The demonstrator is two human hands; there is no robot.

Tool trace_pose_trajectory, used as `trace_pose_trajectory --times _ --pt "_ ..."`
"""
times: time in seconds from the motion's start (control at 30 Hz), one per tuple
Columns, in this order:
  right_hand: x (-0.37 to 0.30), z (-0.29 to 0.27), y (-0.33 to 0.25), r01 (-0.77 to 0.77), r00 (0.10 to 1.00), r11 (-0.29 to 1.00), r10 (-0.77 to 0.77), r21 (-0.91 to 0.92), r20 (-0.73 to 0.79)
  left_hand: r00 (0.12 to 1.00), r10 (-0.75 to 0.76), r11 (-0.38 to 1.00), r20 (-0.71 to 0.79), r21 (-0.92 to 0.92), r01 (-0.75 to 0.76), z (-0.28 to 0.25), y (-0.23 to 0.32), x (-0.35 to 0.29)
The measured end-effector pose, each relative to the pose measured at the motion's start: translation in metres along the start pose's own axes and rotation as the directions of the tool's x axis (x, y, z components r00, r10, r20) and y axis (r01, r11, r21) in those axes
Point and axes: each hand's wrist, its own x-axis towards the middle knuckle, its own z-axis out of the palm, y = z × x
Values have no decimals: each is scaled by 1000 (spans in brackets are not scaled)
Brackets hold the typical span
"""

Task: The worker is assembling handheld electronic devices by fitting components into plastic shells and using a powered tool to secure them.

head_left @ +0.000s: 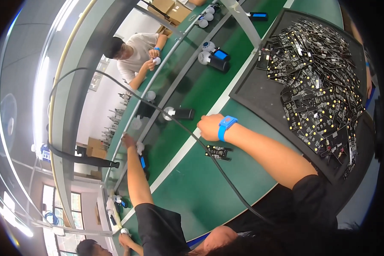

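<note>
My left hand [128,141] reaches out over the far side of the belt, beside a white round-headed device with a lit blue screen [142,161]. Its fingers are small and smeared, so their hold cannot be made out. At the white strip along the belt's near edge is my right hand [210,127], with a blue wrist strap [227,126]. Its fingers curl inward, and whatever they hold is hidden. Just beyond it, a black-handled device with a white round head [182,114] lies on the belt. One black circuit board [219,152] rests on the green tabletop below my right wrist.
A black tray [254,87] heaped with circuit boards [315,81] stands at right. A black cable [179,123] crosses the view; a dark cylindrical tool [94,161] hangs at left. More devices [215,57] lie on the green belt [175,143]. Co-workers sit opposite [134,55] and at lower left [91,248].
</note>
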Motion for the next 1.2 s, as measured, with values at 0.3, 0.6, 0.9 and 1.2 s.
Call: trace_pose_trajectory --times 0.3,0.6,0.9,1.2 --pt "-39 -1 -47 134 977 987 -118 -86 176 889 -255 663 381 738 -126 -47 53 -161" --pt "-25 7 -56 -1 994 1000 3 -14 107 689 42 962 723 158 -224 -53 257 -329" --pt "-38 7 -72 471 808 875 -479 113 344 678 -137 951 722 -96 295 -68 276 -369" --pt "-27 7 -61 417 796 859 -503 298 335 642 -58 866 764 -282 413 -77 268 -382"
